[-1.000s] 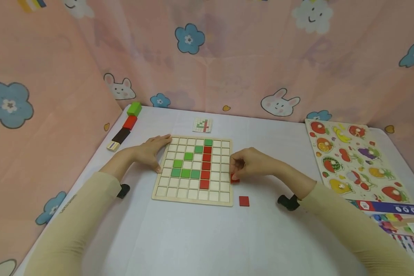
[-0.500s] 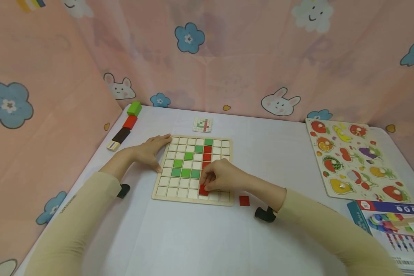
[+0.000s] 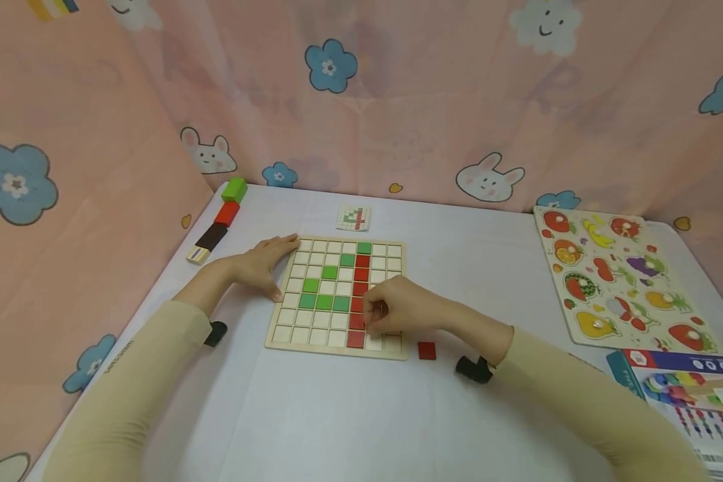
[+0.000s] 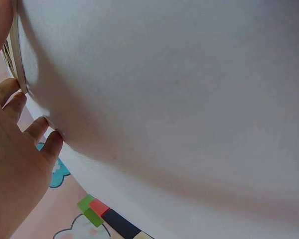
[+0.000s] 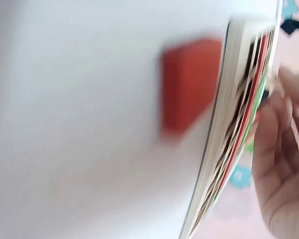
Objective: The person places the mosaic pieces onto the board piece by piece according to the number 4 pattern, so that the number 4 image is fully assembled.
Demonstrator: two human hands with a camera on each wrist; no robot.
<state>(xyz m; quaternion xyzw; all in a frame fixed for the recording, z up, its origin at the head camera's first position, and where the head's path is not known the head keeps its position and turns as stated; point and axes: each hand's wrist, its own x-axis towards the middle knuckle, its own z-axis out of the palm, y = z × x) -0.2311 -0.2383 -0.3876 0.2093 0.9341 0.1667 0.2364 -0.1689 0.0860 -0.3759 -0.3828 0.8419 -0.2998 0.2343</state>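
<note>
A wooden grid board (image 3: 337, 353) lies flat on the white table, with green tiles (image 3: 324, 302) in a diagonal and a row, and a column of red tiles (image 3: 362, 262). My left hand (image 3: 258, 266) rests at the board's upper left edge; in the left wrist view its fingers are spread and its thumb touches the rim. My right hand (image 3: 400, 306) hovers over the board's right part, its fingers loosely bent beside the lowest red tile (image 3: 355, 339). No tile shows in its fingers. One loose red tile (image 3: 426, 351) lies right of the board.
A small pattern card (image 3: 353, 218) lies behind the board. At the back left stand a green block (image 3: 234, 190), a red block (image 3: 227, 214), a dark block (image 3: 211, 237) and a striped block (image 3: 198, 255). A fruit puzzle (image 3: 623, 281) and a printed box (image 3: 681, 402) lie at right.
My right hand has carried a red tile from the board's right edge to the bottom of the red column, let it go there, and drawn slightly right. The left hand has stayed put.
</note>
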